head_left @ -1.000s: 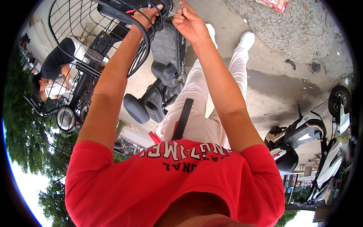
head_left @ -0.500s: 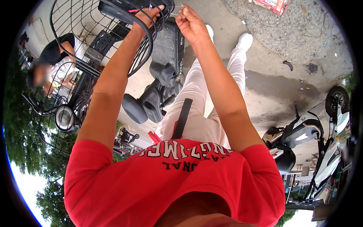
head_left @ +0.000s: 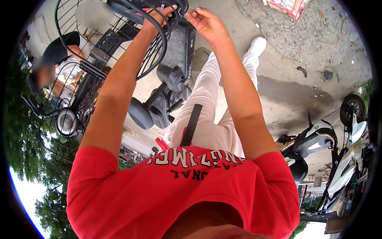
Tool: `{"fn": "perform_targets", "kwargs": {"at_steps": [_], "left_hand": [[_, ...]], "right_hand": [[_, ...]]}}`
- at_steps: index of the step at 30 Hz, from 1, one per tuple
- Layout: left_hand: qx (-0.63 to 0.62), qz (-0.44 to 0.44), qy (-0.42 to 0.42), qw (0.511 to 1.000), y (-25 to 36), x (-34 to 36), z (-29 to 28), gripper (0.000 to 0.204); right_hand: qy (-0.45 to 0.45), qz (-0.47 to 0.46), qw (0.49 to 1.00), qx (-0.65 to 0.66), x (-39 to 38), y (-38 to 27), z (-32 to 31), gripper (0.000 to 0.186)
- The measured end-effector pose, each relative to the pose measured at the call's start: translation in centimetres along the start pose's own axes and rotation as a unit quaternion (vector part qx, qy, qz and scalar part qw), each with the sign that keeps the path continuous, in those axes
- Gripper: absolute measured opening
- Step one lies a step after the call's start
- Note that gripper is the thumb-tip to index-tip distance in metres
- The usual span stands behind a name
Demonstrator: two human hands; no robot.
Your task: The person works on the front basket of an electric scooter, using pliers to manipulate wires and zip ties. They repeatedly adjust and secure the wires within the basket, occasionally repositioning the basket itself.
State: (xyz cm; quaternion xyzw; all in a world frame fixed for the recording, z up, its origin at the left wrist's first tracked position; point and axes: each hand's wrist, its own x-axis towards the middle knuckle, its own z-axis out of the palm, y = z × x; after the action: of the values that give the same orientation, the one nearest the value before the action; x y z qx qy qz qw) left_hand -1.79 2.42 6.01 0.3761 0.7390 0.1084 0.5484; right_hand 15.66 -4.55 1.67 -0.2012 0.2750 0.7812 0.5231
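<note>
My left hand is at the top of the view, among the black bars of a wire basket, closed against a black item with a pink strip. What its fingertips grip I cannot make out. Just right of it, my right hand pinches a thin pale strand between thumb and forefinger. That strand sticks up by the basket's right edge; its far end is hard to see. Under the basket is the dark plastic body of a scooter with a black seat.
At the left a person bends beside another black wire basket and a round headlamp. Parked motorbikes stand at the right. A red and white package lies on rough concrete at the top right. My legs stand right of the scooter.
Both hands have shifted a little to the right, the right one also slightly down. The pale strand, earlier a loop between the hands, now points upward. The basket appears slightly further right.
</note>
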Motion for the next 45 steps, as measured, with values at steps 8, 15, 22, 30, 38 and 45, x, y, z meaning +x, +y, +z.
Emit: {"fn": "perform_targets", "kwargs": {"at_steps": [8,15,22,30,38,45], "left_hand": [[0.027,-0.038,0.002,0.999,2.2,-2.4,-3.9,0.040],[-0.048,-0.016,-0.012,0.999,2.3,-3.5,-6.2,0.030],[-0.084,-0.027,-0.040,0.995,3.0,-2.8,-5.5,0.030],[-0.045,-0.018,0.006,0.999,2.6,-2.3,-4.1,0.031],[-0.046,0.003,-0.002,0.999,-0.2,0.2,-2.6,0.031],[-0.059,0.045,-0.030,0.997,-0.2,-0.3,-2.1,0.030]], "right_hand": [[0.018,-0.023,0.984,-0.176,0.0,1.7,3.9,0.007],[0.061,-0.053,0.984,-0.161,-0.1,3.5,5.4,0.007],[0.037,-0.049,0.991,0.121,0.8,2.5,3.5,0.011],[0.047,-0.055,0.986,0.147,-3.2,4.9,4.9,0.010],[-0.008,-0.032,0.961,0.274,-4.2,4.5,5.3,0.018],[0.036,-0.039,0.959,0.278,-5.2,3.1,5.1,0.020]]}}
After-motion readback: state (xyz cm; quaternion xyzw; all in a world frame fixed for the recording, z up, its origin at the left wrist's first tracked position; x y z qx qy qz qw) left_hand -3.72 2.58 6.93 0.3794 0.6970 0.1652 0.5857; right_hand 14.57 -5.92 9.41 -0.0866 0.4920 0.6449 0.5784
